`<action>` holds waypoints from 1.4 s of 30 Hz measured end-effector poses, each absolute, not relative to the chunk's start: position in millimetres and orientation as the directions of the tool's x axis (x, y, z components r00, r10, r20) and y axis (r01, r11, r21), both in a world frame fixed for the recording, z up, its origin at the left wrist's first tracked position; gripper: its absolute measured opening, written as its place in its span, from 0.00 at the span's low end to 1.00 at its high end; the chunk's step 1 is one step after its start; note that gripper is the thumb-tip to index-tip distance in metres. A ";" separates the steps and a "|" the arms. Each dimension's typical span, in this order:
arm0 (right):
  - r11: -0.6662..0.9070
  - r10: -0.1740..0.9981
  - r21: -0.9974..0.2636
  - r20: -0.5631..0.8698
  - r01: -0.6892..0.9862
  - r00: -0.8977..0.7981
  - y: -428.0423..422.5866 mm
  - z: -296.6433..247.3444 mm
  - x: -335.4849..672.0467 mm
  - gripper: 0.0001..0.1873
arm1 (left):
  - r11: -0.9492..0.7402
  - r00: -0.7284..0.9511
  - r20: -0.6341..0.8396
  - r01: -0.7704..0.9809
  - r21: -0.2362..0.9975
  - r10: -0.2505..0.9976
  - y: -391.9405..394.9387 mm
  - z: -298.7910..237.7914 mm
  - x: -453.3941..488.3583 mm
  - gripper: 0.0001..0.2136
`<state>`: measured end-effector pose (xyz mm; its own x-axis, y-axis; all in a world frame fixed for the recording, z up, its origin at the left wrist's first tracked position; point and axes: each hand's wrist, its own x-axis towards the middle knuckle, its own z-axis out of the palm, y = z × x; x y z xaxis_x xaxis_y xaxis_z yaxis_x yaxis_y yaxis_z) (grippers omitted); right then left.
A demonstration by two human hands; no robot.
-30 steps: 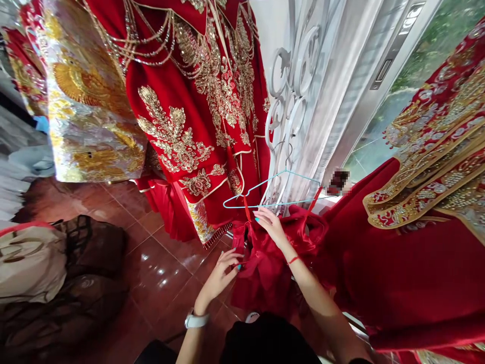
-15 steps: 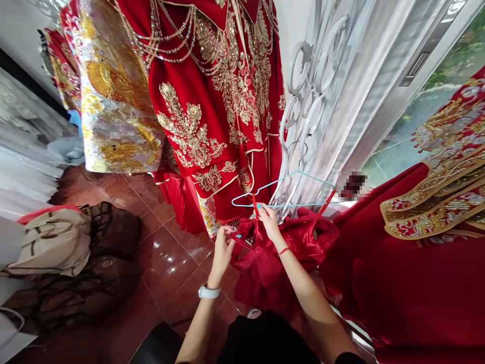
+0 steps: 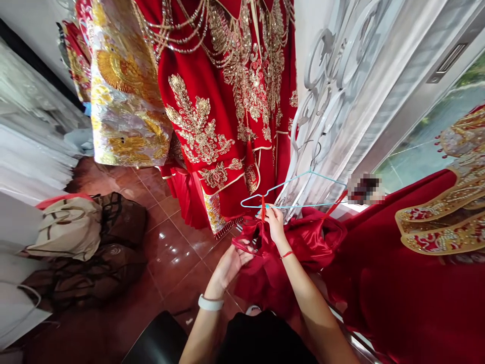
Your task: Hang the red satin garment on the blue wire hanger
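A red satin garment [image 3: 303,242] hangs by thin red straps from a light blue wire hanger [image 3: 299,189] hooked on a white scrollwork grille [image 3: 322,101]. My right hand [image 3: 273,222] pinches the red strap and the satin just under the hanger's left end. Lower down, my left hand [image 3: 232,263] is closed on a fold of the same red satin. A white watch sits on my left wrist and a red thread on my right wrist.
A red robe with gold embroidery [image 3: 220,111] and a gold brocade garment [image 3: 121,101] hang at the left. More red embroidered cloth [image 3: 428,263] fills the right. Brown and beige bags [image 3: 83,242] lie on the red tile floor [image 3: 170,253]. A glass door is at right.
The view has shifted, so everything sits further right in the picture. My left hand dropped from the satin's top edge to a lower fold. My right hand stayed by the strap.
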<state>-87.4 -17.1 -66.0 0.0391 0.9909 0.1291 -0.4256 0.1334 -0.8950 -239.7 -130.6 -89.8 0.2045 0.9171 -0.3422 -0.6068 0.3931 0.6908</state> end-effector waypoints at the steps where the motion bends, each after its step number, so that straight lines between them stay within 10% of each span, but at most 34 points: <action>1: 0.137 0.990 -0.896 0.132 -0.422 0.040 -17.4 -66.4 -86.9 0.17 | 0.347 0.171 -0.305 -0.557 0.754 0.937 -127.7 -83.3 -241.7 0.17; 8: 0.143 0.990 -0.896 0.135 -0.421 0.050 -17.5 -67.3 -85.3 0.17 | -0.129 -0.130 0.132 0.024 0.991 0.983 -90.7 -67.1 -247.2 0.19; 13: 0.147 0.989 -0.886 0.129 -0.439 0.070 -20.3 -68.2 -85.0 0.19 | -0.262 -0.183 0.271 0.072 0.962 0.945 -58.5 -57.8 -240.7 0.20; 31: 0.137 0.990 -0.922 0.114 -0.361 0.084 -18.1 -67.6 -82.7 0.23 | -0.472 0.327 0.380 0.274 0.838 0.865 -3.7 25.3 -220.4 0.16; 42: 0.107 0.994 -0.883 0.082 -0.457 0.074 -17.6 -72.0 -78.5 0.26 | -0.175 -0.040 0.171 -0.213 0.961 0.985 -19.8 -61.4 -214.5 0.25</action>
